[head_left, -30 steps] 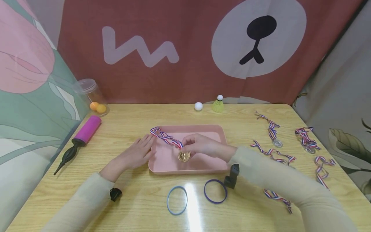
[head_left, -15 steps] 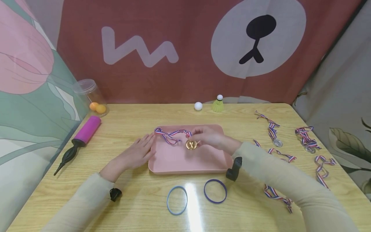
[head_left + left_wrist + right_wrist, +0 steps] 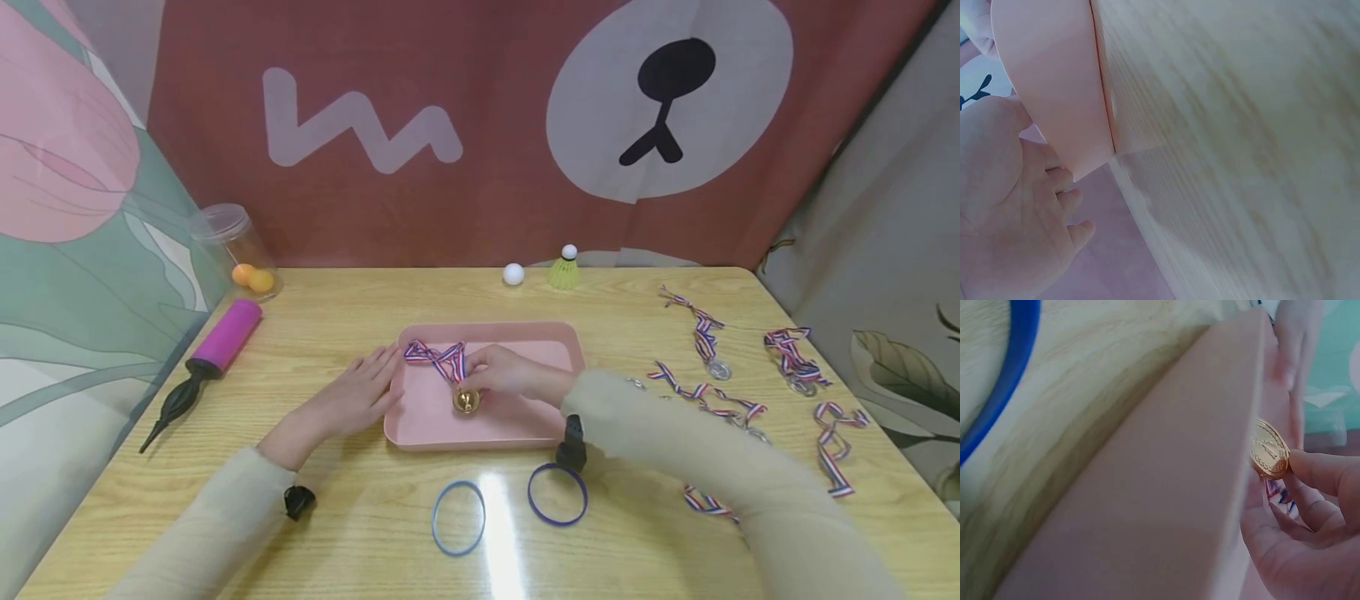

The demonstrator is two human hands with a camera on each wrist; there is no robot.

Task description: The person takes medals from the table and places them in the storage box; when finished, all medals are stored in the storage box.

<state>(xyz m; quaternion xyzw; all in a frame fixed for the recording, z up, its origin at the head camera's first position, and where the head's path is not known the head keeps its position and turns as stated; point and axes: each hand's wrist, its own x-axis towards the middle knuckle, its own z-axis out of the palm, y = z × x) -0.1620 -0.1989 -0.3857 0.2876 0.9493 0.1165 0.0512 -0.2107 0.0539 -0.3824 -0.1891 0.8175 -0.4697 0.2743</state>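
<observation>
A gold medal on a striped red, white and blue ribbon is over the pink tray. My right hand pinches it near its top edge; in the right wrist view the thumb touches the rim of the gold medal. The ribbon lies bunched in the tray's back left part. My left hand rests against the tray's left side with its fingers extended. In the left wrist view the left hand touches the tray wall.
Light blue and dark blue wristbands lie in front of the tray. Several ribboned silver medals lie at the right. A white ball, shuttlecock, clear jar with orange balls and pink pump stand or lie around.
My right hand has carried the gold medal first right and back, then left and toward me. The ribbon has shifted further inside the tray. My left hand has not moved.
</observation>
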